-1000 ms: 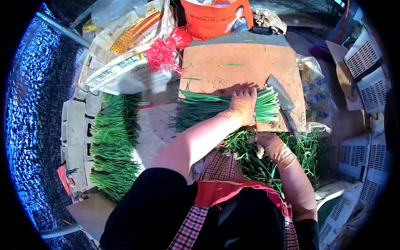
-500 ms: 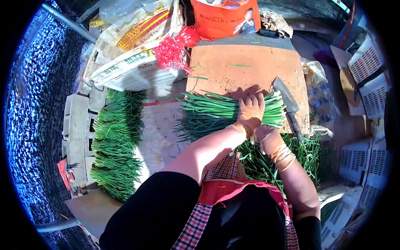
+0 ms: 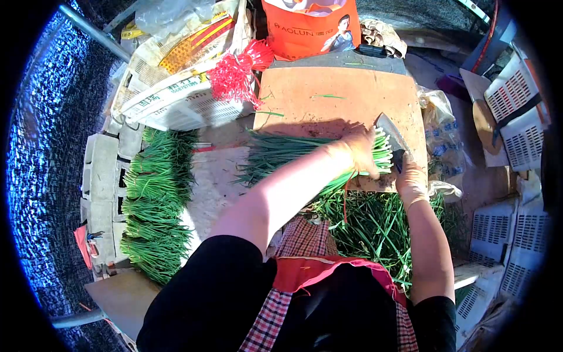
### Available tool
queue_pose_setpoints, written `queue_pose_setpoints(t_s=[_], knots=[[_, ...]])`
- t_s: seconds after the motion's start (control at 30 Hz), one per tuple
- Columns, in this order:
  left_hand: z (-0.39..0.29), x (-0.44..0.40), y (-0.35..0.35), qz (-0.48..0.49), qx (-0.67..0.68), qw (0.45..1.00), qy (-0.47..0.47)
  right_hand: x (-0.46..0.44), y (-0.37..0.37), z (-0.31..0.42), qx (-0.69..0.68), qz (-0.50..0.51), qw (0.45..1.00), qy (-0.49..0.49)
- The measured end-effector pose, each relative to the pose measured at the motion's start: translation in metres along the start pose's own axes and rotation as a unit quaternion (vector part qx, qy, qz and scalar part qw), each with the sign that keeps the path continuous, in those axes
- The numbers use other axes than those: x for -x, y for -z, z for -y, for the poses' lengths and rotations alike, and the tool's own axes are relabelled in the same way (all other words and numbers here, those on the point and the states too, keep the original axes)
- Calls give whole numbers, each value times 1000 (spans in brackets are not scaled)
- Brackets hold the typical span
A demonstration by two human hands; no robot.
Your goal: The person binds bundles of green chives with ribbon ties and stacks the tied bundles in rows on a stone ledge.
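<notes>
A bundle of green stalks [image 3: 281, 154] lies across the front of the brown board [image 3: 340, 88], its pale cut ends to the right. My left hand [image 3: 359, 152] is wrapped over the bundle near those ends. A red tie hangs below the bundle by my left hand. My right hand [image 3: 411, 176] is closed round the handle of the knife at the board's right edge. The wide blade of the knife [image 3: 389, 132] points up and away, beside the cut ends; the handle is mostly hidden in my fingers.
Several green bundles [image 3: 157, 205] are stacked at the left beside grey blocks [image 3: 101, 170]. Loose greens [image 3: 375, 229] lie below the board. Red ties [image 3: 234, 76] hang on a white crate [image 3: 187, 108]. An orange bag [image 3: 311, 32] stands behind; more crates [image 3: 495, 226] are at the right.
My right hand has moved from beneath the bundle, beside my left hand, to the right and closed on the knife handle. My left hand has stayed on the bundle, near the cut ends.
</notes>
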State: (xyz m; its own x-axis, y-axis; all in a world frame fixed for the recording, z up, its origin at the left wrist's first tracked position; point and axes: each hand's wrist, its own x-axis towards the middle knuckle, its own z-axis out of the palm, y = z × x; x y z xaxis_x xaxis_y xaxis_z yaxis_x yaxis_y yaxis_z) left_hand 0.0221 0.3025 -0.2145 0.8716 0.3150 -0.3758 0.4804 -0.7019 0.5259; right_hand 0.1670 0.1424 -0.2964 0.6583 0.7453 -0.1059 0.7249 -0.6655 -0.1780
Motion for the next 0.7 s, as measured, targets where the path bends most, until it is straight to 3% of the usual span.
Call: queue_pose_setpoints(t_s=[0.07, 0.13, 0.2, 0.33, 0.4, 0.47, 0.53, 0.6, 0.7], knots=[[-34, 8, -26, -72, -99, 987, 103, 5, 17, 11, 36, 26, 999, -11], [-37, 7, -40, -133, -168, 969, 125, 6, 25, 11, 28, -68, 997, -8], [-32, -2, -44, -155, -212, 956, 133, 7, 56, -4, -90, 28, 995, -46], [-18, -25, -61, -219, -274, 925, 147, 40, 81, -22, -360, 70, 930, -8], [-15, -37, -64, -246, -293, 910, 162, 72, 98, -3, -231, 28, 970, 63], [-15, -40, -60, -180, -249, 935, 177, 86, 118, 18, -180, 95, 979, -25], [-21, -34, -56, -223, -253, 925, 176, 89, 102, 11, -189, 56, 980, -8], [-21, -34, -53, -170, -250, 938, 171, 91, 97, 8, -171, 68, 983, -16], [-23, -30, -52, -174, -256, 936, 167, 94, 90, 13, -148, 36, 988, 3]])
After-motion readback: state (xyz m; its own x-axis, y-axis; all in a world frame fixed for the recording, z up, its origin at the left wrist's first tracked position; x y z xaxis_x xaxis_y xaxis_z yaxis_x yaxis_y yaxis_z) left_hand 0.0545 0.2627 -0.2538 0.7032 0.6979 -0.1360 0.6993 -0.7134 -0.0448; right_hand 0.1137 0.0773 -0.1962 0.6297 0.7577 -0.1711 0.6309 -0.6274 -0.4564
